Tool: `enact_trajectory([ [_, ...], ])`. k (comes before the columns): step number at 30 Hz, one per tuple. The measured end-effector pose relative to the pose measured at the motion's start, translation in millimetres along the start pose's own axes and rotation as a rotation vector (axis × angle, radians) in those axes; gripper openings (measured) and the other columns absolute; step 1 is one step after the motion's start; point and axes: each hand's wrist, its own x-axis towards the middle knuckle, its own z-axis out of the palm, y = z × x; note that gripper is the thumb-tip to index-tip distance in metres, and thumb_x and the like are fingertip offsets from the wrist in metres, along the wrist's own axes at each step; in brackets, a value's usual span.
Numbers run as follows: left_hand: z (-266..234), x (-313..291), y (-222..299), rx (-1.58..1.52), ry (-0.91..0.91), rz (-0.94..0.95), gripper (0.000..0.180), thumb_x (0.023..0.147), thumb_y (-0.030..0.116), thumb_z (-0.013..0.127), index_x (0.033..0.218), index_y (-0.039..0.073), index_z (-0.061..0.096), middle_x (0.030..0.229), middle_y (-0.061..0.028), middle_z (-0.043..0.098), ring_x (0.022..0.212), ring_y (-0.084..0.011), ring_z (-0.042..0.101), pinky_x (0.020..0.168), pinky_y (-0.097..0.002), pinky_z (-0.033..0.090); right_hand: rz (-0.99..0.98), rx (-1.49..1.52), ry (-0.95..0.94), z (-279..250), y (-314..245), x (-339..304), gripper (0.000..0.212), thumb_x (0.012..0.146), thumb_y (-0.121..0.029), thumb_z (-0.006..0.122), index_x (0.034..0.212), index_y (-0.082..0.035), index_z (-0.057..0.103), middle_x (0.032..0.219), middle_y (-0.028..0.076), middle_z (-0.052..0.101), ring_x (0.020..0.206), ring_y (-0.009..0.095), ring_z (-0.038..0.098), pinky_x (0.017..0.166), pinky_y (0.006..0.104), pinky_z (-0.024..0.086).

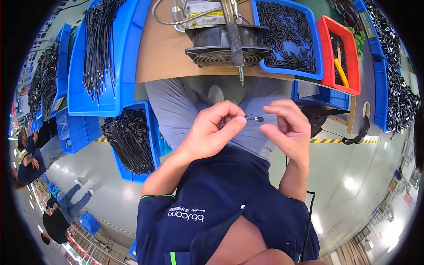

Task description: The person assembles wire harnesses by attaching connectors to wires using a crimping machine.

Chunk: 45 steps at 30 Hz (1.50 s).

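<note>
My left hand (216, 129) is held over my lap, thumb and forefinger pinched on a thin black cable. The cable's small end piece (257, 119), black with a shiny metal part, sticks out to the right of the fingertips. Most of the cable is hidden in the hand. My right hand (288, 128) is raised just right of that end, apart from it. Its thumb and curled fingers are spread, and I see nothing between them. Beyond both hands, a pen-shaped tool with a metal tip (240, 75) points down over the table edge.
A black fan (225, 44) stands on the brown table (161, 62). Right of it are a blue tray (319, 53) of short black tubes and a red bin (352, 84) with a yellow-handled tool. Blue bins (117, 106) of black cables stand left. People are at far left.
</note>
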Motion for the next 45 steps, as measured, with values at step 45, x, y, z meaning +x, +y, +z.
enact_trajectory([
  [45, 3.2, 6.1, 0.1, 0.253, 0.172, 0.129, 0.012, 0.086, 0.006, 0.076, 0.091, 0.001, 0.067, 0.073, 0.0002, 0.063, 0.057, -0.0022, 0.042, 0.050, -0.0256, 0.036, 0.090, 0.242, 0.111, 45.1, 11.3, -9.0, 0.021, 0.094, 0.001, 0.076, 0.115, 0.003, 0.074, 0.101, 0.004, 0.070, 0.067, 0.001, 0.046, 0.058, 0.0191, 0.035],
])
